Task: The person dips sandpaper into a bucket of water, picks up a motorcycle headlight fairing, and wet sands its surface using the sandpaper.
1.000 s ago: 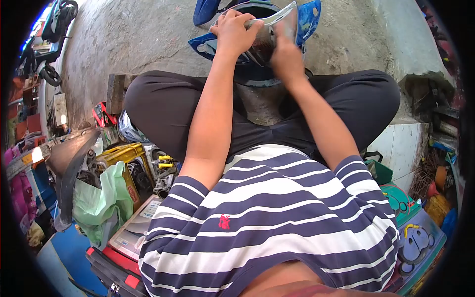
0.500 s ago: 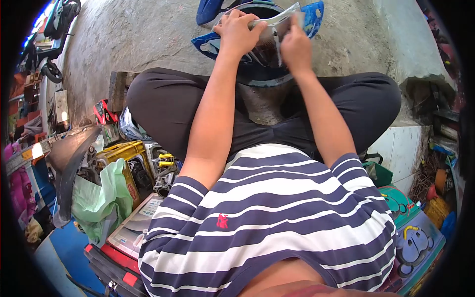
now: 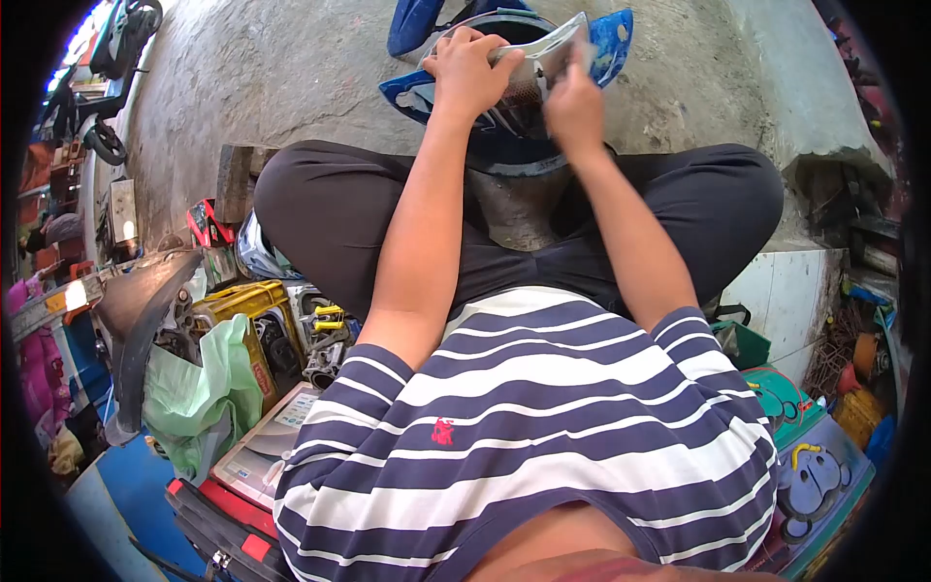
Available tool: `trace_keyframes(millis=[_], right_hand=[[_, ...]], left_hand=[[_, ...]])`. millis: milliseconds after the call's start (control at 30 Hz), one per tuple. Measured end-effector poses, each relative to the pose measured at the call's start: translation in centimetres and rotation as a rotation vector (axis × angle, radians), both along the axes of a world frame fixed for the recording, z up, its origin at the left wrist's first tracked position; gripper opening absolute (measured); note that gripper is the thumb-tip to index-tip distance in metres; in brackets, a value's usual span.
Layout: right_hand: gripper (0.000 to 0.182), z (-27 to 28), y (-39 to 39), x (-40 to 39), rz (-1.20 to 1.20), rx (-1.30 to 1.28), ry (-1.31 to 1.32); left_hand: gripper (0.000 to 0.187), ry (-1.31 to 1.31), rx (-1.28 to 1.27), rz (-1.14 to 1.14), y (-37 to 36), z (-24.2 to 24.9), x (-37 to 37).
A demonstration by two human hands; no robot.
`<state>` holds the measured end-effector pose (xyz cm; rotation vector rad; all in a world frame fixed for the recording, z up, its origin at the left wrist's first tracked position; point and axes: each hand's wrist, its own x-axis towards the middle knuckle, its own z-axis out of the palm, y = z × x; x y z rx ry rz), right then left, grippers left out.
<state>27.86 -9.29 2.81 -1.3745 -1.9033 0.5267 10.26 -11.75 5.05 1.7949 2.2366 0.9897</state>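
Since half a second back, the right hand [image 3: 574, 112] has shifted slightly down and left in my view, at the right end of the pale-edged panel [image 3: 558, 60]. That panel lies at the top centre of the frame, tilted above a dark round tub [image 3: 514, 167]. I see the left hand [image 3: 465, 76] clamped on the panel's left end, thumb toward the pale edge and fingers curled over. The right hand is partly closed, but motion blur hides its fingertips, so I cannot tell whether it grips anything.

To either side of the tub I have a blue piece on the left [image 3: 412, 95] and a blue piece on the right [image 3: 611, 47]; another blue part [image 3: 412, 26] sits just beyond, at upper left of the tub. Grey concrete floor [image 3: 291, 58] surrounds them.

Dark trousers [image 3: 330, 209] cross the middle of my frame, legs folded around the tub's near side. At left I make out a yellow crate [image 3: 238, 303] and a light green bag [image 3: 208, 388] close together, and a motorbike [image 3: 116, 58] at upper left.
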Motion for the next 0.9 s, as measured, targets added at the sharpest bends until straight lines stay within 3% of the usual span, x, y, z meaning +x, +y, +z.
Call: trace_keyframes(millis=[100,300,400,500,567,700,767,833,900], right_hand=[[0.057,-1.6,-2.9,-1.6,0.088,0.212,0.076],[0.051,1.1,1.8,0.0,-0.133,-0.022,0.078],[0.055,0.1,-1.6,-1.8,0.078,0.245,0.089],[0.055,0.1,-0.2,-1.2,0.02,0.171,0.071],[0.051,0.4,2.4,-0.1,-0.18,0.003,0.12],[0.049,0.3,-0.2,-0.9,-0.026,-0.03,0.053],[0.05,-1.7,-2.5,-1.9,0.141,0.231,0.113],[0.056,-1.1,-1.1,-1.4,0.094,0.334,0.095],[0.051,0.9,1.0,-0.4,-0.078,-0.006,0.116]], left_hand=[[0.034,-0.003,-0.009,0.004,-0.2,0.2,0.1],[0.036,0.045,0.009,0.014,-0.2,0.3,0.1],[0.034,0.012,0.001,0.014,0.0,0.0,0.2],[0.035,0.007,-0.001,0.014,-0.2,0.1,0.0],[0.035,0.015,-0.005,0.013,-0.4,0.3,0.1],[0.034,0.004,-0.003,0.011,0.0,0.1,0.0],[0.034,0.01,0.012,0.013,0.0,0.0,0.1],[0.033,0.012,0.015,0.018,-0.2,0.0,0.1],[0.033,0.009,0.01,0.018,-0.2,0.1,0.0]])
